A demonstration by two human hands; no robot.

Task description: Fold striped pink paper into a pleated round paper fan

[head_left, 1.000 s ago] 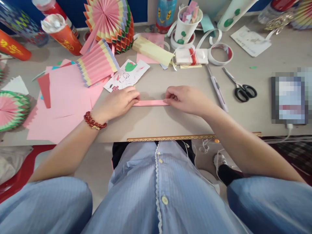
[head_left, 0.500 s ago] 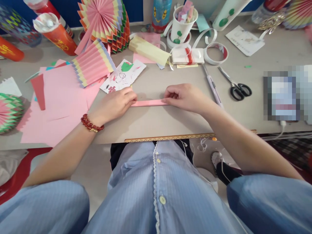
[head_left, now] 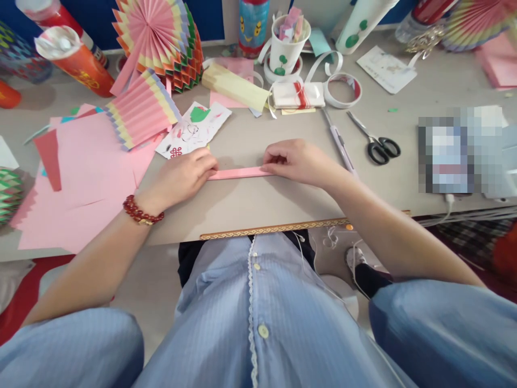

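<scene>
A narrow folded strip of pink paper [head_left: 238,173] lies level on the grey table in front of me. My left hand [head_left: 191,170] is closed with its fingertips pinching the strip's left end. At the other end, my right hand [head_left: 288,159] pinches it between thumb and curled fingers. Both tips of the strip are hidden under the fingers. Just behind my left hand lies a white card [head_left: 194,129] with drawings and a green scrap. To the right of my right hand are a pale craft knife [head_left: 341,144] and black-handled scissors [head_left: 379,148].
Pink sheets [head_left: 84,178] and a pleated paper piece [head_left: 143,110] cover the left side. Behind stand a paper fan ball [head_left: 157,37], a white cup [head_left: 287,51] and a tape roll [head_left: 343,90]. A phone [head_left: 449,156] lies at right; a patterned strip [head_left: 274,228] runs along the front edge.
The view has shifted slightly, so the table's things appear further left. Both hands keep their hold on the pink paper strip, with hardly any movement against the table.
</scene>
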